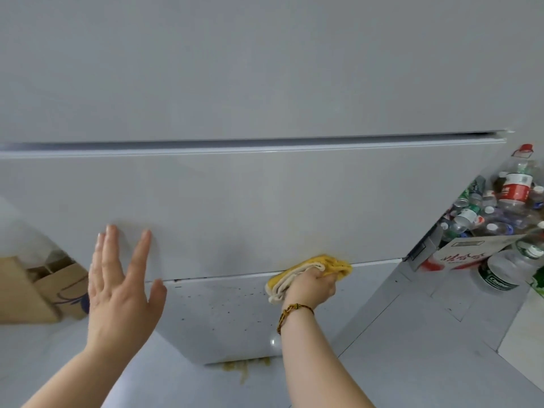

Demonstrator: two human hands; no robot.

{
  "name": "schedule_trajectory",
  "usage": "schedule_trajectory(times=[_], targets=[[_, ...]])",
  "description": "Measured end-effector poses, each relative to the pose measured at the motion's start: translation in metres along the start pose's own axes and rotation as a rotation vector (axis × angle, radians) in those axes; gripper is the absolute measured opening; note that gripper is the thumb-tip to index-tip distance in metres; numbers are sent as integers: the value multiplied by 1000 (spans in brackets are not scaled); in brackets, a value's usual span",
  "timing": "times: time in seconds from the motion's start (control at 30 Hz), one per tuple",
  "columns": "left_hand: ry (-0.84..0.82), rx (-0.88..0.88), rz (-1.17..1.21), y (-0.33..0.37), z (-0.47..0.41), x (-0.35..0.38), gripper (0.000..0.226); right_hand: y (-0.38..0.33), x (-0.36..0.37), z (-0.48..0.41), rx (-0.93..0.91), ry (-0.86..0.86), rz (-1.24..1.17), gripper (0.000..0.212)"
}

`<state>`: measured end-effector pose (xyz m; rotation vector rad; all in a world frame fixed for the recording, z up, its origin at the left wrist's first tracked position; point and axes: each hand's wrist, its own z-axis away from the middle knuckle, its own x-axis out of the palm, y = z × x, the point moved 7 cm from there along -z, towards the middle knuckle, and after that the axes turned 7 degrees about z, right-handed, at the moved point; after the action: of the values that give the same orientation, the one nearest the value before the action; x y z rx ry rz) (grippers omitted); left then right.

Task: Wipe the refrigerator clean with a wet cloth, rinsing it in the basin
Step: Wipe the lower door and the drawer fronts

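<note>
Gripping a yellow cloth [312, 273] right hand [312, 290]; left hand [123, 287] spread flat.

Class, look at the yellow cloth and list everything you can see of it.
The yellow cloth is soft, thick fabric, bunched into several layers, with paler cream edges showing at its lower left. The right hand grips it, fingers curled round the bundle. It is pressed against the white refrigerator front, at the seam between the middle panel and the speckled bottom one. Whether it is wet cannot be told.
</note>
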<state>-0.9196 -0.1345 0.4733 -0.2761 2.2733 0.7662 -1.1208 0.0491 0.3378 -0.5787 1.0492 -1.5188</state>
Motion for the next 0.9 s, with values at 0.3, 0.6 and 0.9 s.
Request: schedule_trajectory(times=[0.3, 0.6, 0.9], targets=[[-112, -213, 264, -70, -6, -33, 83, 56, 94, 143, -31, -206, 80, 40], [-153, -224, 473, -87, -11, -58, 89, 100, 162, 263, -214, -803, 365, 31], [-129, -291, 699, -89, -16, -63, 61, -6, 61, 233, -1231, -369, 181, 40]])
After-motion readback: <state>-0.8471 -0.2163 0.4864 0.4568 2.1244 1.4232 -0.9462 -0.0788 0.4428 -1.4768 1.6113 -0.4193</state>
